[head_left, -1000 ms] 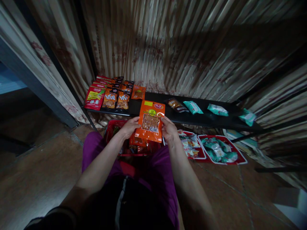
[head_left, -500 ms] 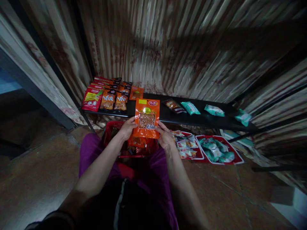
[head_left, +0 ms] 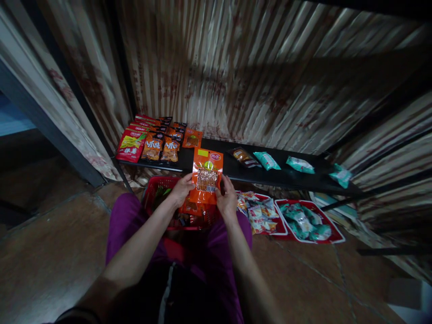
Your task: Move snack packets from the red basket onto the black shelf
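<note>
Between my two hands is an orange snack packet (head_left: 207,177) with a clear window showing brown strips. My left hand (head_left: 182,191) pinches its lower left edge, and my right hand (head_left: 227,198) grips the lower right edge. The packet is held upright in front of the black shelf (head_left: 216,157), above a red basket (head_left: 155,182) between my knees. More orange packets (head_left: 199,210) lie in that basket. A similar orange packet (head_left: 192,138) stands on the shelf behind, beside black-and-orange snack bags (head_left: 152,147) and red snack bags (head_left: 131,145).
Right along the shelf lie a brown packet (head_left: 243,157) and several green packets, one at its middle (head_left: 266,160). Below on the floor stand a red basket of white snack packets (head_left: 259,213) and another of green packets (head_left: 305,220). A pleated curtain (head_left: 229,72) hangs behind.
The view has tilted up slightly, so the shelf and baskets sit lower. The orange packet stays in both hands, slightly lower in view, and my right hand has shifted its hold a little.
</note>
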{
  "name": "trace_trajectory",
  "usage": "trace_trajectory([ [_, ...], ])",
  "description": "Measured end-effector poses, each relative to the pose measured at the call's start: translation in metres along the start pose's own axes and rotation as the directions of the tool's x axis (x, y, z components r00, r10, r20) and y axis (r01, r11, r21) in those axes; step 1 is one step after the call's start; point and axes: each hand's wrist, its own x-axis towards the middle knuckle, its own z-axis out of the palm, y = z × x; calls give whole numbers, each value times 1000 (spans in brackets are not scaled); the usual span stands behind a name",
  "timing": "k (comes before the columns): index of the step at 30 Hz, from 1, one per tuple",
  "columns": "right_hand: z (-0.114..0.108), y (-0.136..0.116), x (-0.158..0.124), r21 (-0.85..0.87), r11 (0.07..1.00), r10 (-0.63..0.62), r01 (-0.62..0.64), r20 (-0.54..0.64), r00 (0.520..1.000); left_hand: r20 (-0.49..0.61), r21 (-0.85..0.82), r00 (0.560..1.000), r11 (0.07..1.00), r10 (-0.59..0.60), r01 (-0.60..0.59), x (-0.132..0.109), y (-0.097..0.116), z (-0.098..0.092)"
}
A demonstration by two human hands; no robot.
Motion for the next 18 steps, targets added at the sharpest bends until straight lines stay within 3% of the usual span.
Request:
trace_trajectory([
  [4, 4, -2, -3, -176, 978, -107, 109, 24, 994, 13, 60, 999, 997, 50, -50, -2, -2, 7],
  [8, 10, -5, -6, -104, 989, -103, 109, 67, 992, 14, 125, 995, 987, 97, -98, -2, -6, 14],
  [11, 13, -11, -8, 26, 1000, -8, 6, 108, 994, 11, 187, 989, 972, 147, -146, 0, -11, 18],
  [14, 17, -17, -9, 155, 973, 144, -171, 172, 974, -11, 354, 980, 917, 198, -182, 0, -16, 22],
  [16, 20, -19, -12, 269, 925, 211, -268, 220, 952, -33, 537, 972, 824, 234, -181, -3, -17, 26],
  [18, 24, -20, -14, 385, 866, 237, -319, 247, 940, -56, 736, 965, 664, 258, -135, -8, -16, 32],
])
